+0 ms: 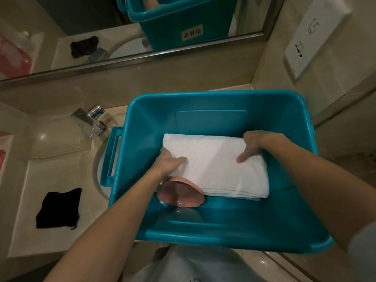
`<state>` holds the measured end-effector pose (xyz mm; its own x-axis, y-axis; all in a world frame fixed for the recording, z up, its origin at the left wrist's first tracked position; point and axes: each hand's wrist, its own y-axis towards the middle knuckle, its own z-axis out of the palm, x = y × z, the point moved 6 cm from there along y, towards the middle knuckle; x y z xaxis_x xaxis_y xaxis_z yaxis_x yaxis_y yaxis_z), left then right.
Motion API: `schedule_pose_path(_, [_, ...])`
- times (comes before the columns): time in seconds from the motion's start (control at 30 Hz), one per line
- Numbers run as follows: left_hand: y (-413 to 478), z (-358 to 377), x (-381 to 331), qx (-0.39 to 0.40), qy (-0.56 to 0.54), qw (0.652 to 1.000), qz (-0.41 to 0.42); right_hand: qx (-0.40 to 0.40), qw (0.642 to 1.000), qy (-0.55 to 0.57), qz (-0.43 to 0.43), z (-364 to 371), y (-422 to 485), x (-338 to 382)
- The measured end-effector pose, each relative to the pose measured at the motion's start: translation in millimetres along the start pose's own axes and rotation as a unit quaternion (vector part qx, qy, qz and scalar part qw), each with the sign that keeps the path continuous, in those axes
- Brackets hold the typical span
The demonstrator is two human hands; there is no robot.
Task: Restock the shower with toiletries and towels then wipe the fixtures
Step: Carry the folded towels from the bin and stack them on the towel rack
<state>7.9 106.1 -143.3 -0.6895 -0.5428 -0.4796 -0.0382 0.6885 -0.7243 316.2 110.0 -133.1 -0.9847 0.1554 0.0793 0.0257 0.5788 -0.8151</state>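
Head view, near to far. A pale grey shirt front is cut off at the bottom edge, and both bare forearms reach forward into a teal rectangular plastic tub [223, 237] that sits on a beige stone counter, partly over the sink. Inside, at the near left, a pink round plastic dish [179, 197] lies tilted, its far rim tucked under the folded white towel [219, 171]. The towel lies flat on the tub floor. Its long axis runs far-left to near-right, and its layered edges face the near side.

The left hand [171, 162] grasps the towel's left edge, thumb on top and fingers hidden below. The right hand [253, 144] grasps the far-right corner, with one digit laid on top and the rest curled over the edge, partly out of sight.

Left of the tub, a crumpled black cloth [59, 208] lies on the counter. Further back is a square chrome faucet [91, 124]. Beyond it, a wall mirror [91, 21] reflects the tub and a label too blurred to read. A white wall socket plate [311, 43] is at far right.
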Motion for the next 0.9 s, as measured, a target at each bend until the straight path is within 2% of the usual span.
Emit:
schedule_pose_path(0.13, [4, 2, 1, 0.001, -0.022, 0.999, -0.036, 0.024, 1.0, 0.016, -0.007, 1, 6, -2])
schedule_pose_path(0.33, [8, 2, -7, 0.007, 0.019, 0.999, -0.041, 0.036, 0.998, 0.045, 0.001, -7, -9, 3])
schedule_pose_path(0.47, [9, 3, -15, 0.001, 0.069, 0.997, -0.038, -0.018, 0.987, 0.161, -0.007, -21, -40, -5])
schedule_pose_path(0.53, [9, 3, -17, -0.009, 0.092, 0.995, -0.035, -0.089, 0.948, 0.307, -0.002, -17, -57, -10])
schedule_pose_path(0.6, [9, 1, -19, -0.016, 0.105, 0.994, -0.035, -0.187, 0.856, 0.481, 0.009, -4, -71, -9])
schedule_pose_path(0.67, [8, 2, -20, -0.015, 0.11, 0.993, -0.037, -0.261, 0.76, 0.594, 0.025, 16, -79, -6])
schedule_pose_path(0.73, [8, 3, -19, -0.015, 0.11, 0.993, -0.037, -0.272, 0.71, 0.648, 0.038, 33, -79, -4])
schedule_pose_path(0.77, [7, 4, -19, -0.013, 0.103, 0.994, -0.037, -0.258, 0.711, 0.652, 0.045, 37, -77, -4])
schedule_pose_path(0.9, [9, 7, -16, -0.002, 0.06, 0.997, -0.051, -0.206, 0.763, 0.611, 0.046, 37, -78, -7])
